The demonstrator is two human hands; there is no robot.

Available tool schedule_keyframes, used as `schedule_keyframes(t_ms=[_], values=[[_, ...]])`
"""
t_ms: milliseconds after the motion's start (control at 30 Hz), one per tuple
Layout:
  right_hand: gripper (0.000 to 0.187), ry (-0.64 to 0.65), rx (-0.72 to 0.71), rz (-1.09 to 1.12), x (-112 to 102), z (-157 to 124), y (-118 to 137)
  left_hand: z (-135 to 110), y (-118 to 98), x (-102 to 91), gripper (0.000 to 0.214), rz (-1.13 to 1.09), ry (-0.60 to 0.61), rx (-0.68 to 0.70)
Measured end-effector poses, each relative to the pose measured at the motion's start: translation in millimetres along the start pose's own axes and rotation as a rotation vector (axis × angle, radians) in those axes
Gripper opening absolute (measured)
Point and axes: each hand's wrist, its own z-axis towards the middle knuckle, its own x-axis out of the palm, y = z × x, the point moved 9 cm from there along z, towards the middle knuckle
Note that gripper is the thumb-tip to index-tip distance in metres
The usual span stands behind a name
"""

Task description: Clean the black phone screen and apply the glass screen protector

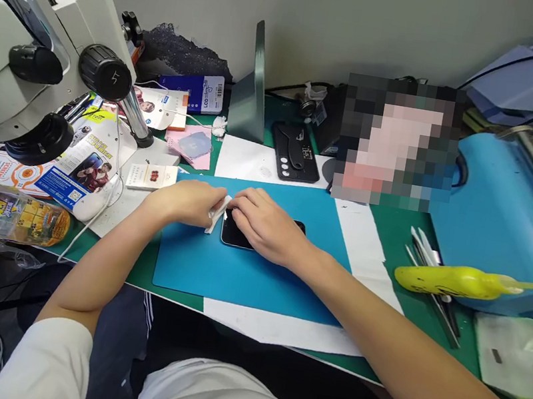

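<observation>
A dark-screened smartphone (234, 234) lies flat on the blue mat (254, 280). Across it rests my right hand (266, 224), its fingers bent together over the phone's left end and hiding much of the screen. My left hand (198, 203) is just left of the phone, fingers closed on a crumpled white tissue (216, 216). The tissue hangs down beside the phone's left end. Both sets of fingertips are close together, and part of the right hand's grip is hidden behind the knuckles.
A microscope (61, 59) overhangs the left side, above packets and a plastic bottle (6, 212). Behind the mat lie a black phone case (295, 153) and a dark upright stand (252, 99). To the right are tweezers (444, 319), a yellow squeeze bottle (450, 280) and a blue machine (491, 215).
</observation>
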Motion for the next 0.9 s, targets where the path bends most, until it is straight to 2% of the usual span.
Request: schedule_keyframes(t_ms=[167, 300, 500, 733, 900], values=[[0.044, -0.016, 0.030, -0.016, 2.6, 2.3, 0.9, 2.8, -1.9, 5.4, 0.015, -0.022, 0.050, 0.026], [0.061, -0.027, 0.051, -0.067, 6.8, 5.9, 0.9, 6.7, 1.4, 6.5, 0.012, -0.039, 0.057, 0.036], [0.083, -0.063, 0.072, -0.110, 10.3, 10.7, -0.1, 7.7, -3.0, 5.4, 0.020, -0.049, 0.125, 0.062], [0.089, -0.088, 0.071, -0.098, 12.1, 7.4, -1.8, 10.0, -5.5, 9.1, 0.015, -0.092, 0.153, 0.048], [0.089, -0.106, 0.059, -0.093, 13.2, 5.1, -3.1, 11.0, -7.2, 12.9, 0.015, -0.142, 0.148, 0.095]])
